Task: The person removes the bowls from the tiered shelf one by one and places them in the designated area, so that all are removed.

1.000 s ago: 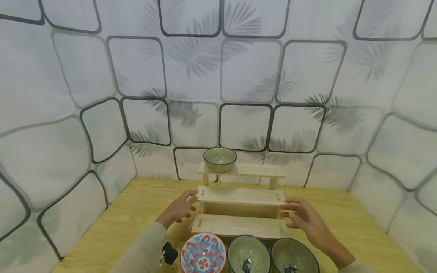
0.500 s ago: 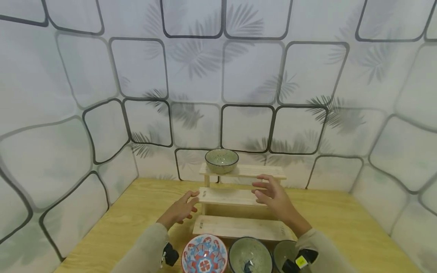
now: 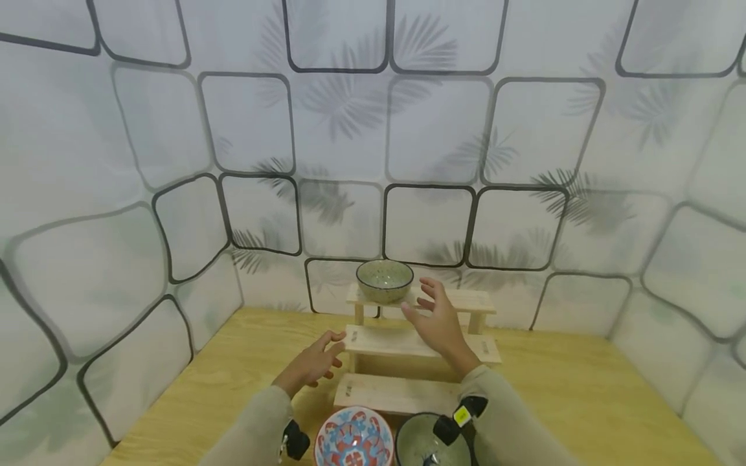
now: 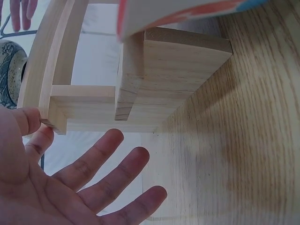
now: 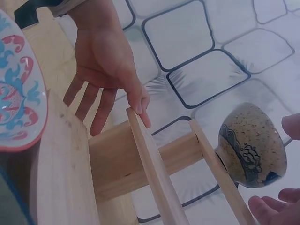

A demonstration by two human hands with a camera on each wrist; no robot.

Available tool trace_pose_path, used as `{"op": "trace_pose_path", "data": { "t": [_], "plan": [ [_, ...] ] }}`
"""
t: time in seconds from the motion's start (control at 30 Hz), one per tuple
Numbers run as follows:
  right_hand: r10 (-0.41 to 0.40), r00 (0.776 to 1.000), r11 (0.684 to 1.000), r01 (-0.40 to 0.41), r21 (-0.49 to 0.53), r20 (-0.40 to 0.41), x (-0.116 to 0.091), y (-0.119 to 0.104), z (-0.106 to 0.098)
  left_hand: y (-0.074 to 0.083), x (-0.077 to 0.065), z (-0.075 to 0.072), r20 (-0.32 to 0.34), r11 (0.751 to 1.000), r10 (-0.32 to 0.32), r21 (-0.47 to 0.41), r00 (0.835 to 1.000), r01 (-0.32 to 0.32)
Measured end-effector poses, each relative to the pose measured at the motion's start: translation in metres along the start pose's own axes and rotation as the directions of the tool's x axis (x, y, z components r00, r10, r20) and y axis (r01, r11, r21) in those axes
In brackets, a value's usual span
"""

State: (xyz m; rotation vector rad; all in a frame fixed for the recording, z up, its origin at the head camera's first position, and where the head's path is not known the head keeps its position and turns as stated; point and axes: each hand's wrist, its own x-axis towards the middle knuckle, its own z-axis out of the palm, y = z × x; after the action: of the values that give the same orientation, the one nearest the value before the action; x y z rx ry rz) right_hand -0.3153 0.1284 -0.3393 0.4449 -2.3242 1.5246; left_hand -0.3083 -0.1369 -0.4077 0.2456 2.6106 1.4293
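Observation:
A three-step wooden display rack [image 3: 390, 342] stands on the table. My left hand [image 3: 311, 364] pinches the left end of its middle board between thumb and index finger, the other fingers spread below, as the left wrist view shows. On the left of the top board sits a speckled green bowl [image 3: 384, 283] with a dark rim; a blue wave pattern shows on its side in the right wrist view. My right hand [image 3: 440, 323] is raised just right of this bowl, fingers loosely bent and parted, holding nothing. In the right wrist view, its fingertips [image 5: 267, 213] lie just short of the bowl.
In front of the rack stand a red-and-blue patterned bowl [image 3: 353, 441] and another green bowl [image 3: 425, 446]. A third bowl there is mostly hidden by my right sleeve [image 3: 513, 421]. Patterned fabric walls [image 3: 431, 220] enclose the wooden table [image 3: 583, 388].
My right hand has left the rack's right side and moved left and up to beside the top bowl. My left hand stays at the middle board; the bowls have not moved.

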Motion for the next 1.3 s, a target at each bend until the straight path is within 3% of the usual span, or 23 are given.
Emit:
{"op": "trace_pose_path", "data": {
  "t": [0.17,0.6,0.9,1.3],
  "plan": [
    [0.038,0.998,0.999,-0.038,-0.011,-0.043,0.007,-0.004,0.012,0.000,-0.002,0.004,0.013,1.000,0.009,0.004,1.000,-0.009],
    [0.038,0.994,0.999,-0.036,0.022,-0.103,0.017,-0.001,0.030,-0.001,-0.005,0.010,0.032,0.999,0.040,0.005,0.999,-0.040],
    [0.003,0.991,0.999,-0.008,-0.035,-0.134,0.020,-0.011,0.032,0.002,-0.006,0.003,0.014,0.999,0.046,0.004,0.999,-0.046],
    [0.023,0.977,0.998,-0.034,-0.049,-0.211,0.009,-0.019,0.027,0.002,-0.003,0.002,-0.005,1.000,-0.003,-0.003,1.000,0.003]
  ]
}}
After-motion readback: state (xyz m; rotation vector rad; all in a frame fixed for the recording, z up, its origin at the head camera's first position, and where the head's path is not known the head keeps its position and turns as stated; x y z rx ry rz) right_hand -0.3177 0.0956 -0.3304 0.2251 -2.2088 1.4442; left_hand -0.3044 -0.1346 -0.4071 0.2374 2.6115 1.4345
